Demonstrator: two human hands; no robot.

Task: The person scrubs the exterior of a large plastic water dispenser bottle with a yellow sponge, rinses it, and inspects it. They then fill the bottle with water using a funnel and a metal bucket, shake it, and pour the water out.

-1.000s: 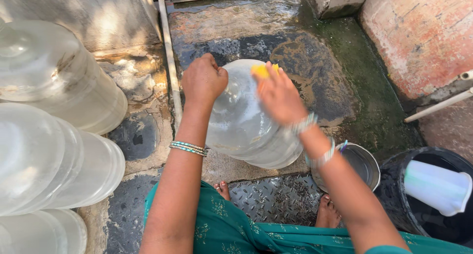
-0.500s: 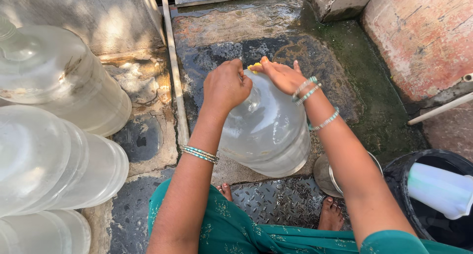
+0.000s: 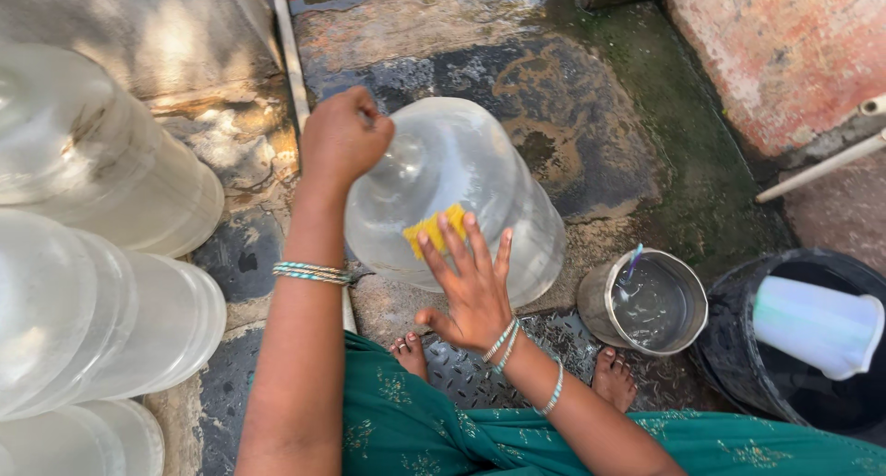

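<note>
Scrubbing down the near side now: my right hand [image 3: 471, 287] has slid off the far shoulder of the big clear water jar [image 3: 461, 194], where it was half a second ago, and sits low on the wall facing me, fingers spread flat, pressing the yellow sponge [image 3: 434, 228] against the plastic. So that grip is no pinch, just an open palm pushing the pad on.

My left hand [image 3: 343, 139] has changed too. It was resting on the jar's upper curve; now it is balled into a fist at the neck end, upper middle of the frame, closed around the mouth as far as I can tell, since the knuckles hide the opening itself. The jar has tipped with it, neck swung up and toward the left, body leaning over the wet dark floor [image 3: 517, 97] at centre frame, just beyond my bare feet.

My reading: the far side has had its pass, and the turn brought a fresh face round to the sponge.

Round about, more clear jars [image 3: 101, 254] are stacked along the left edge. At lower right a small steel pot [image 3: 646, 301] holds water, and beside it a black tub [image 3: 738, 347] with a white jug [image 3: 817, 324] lying in it, both well within reach of my right arm.
</note>
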